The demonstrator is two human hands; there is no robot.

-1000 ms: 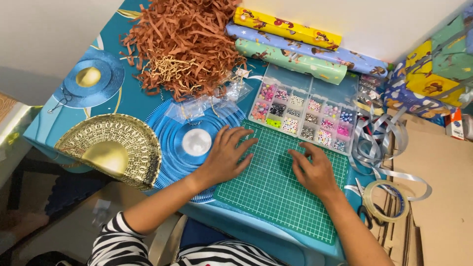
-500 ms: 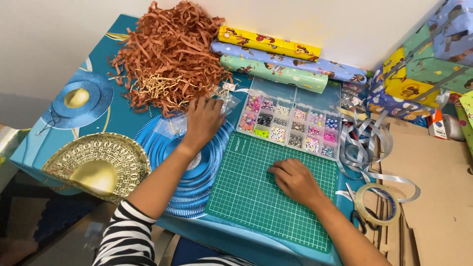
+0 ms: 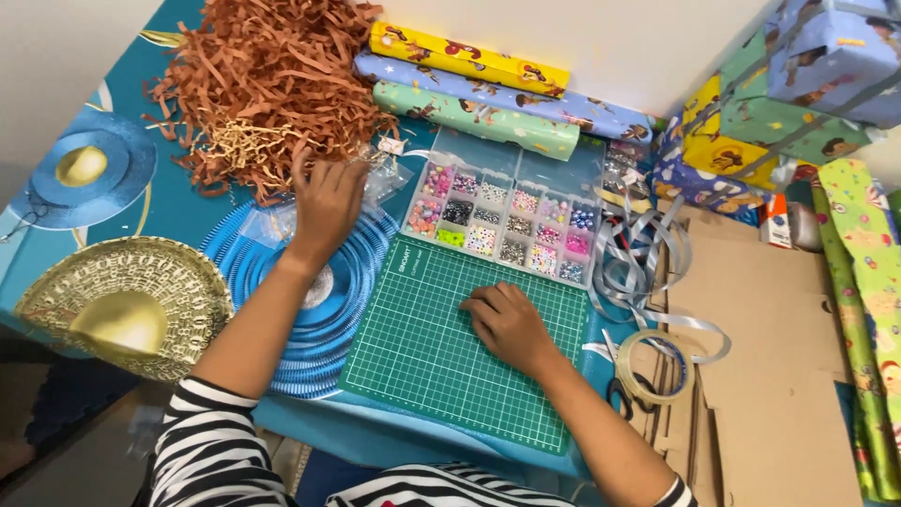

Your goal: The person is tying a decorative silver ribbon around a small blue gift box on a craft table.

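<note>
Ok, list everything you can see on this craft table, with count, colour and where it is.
Paper shred: one pile, orange-brown, far left.
Wrapping rolls: three, yellow, lilac, green, by wall.
Bead box: one, clear, multicoloured beads, above mat.
Cutting mat: one, green, centre.
Fan: one, gold, near left.
Ribbon: silver tangle, right of box.
Tape roll: one, clear, right.
Cardboard: brown sheets, right.
Left hand: over clear bags.
Right hand: on mat.

Three wrapping paper rolls [image 3: 479, 89] along the table's far edge, yellow, blue, green. Gold hat [image 3: 117, 305] at near left corner, blue hat [image 3: 84, 174] at left edge. Wrapped gift boxes [image 3: 788, 103] at far right. Flat cardboard [image 3: 770, 357] at right edge, tape roll [image 3: 657, 366] and grey ribbon [image 3: 648, 263] just beside it.
</note>
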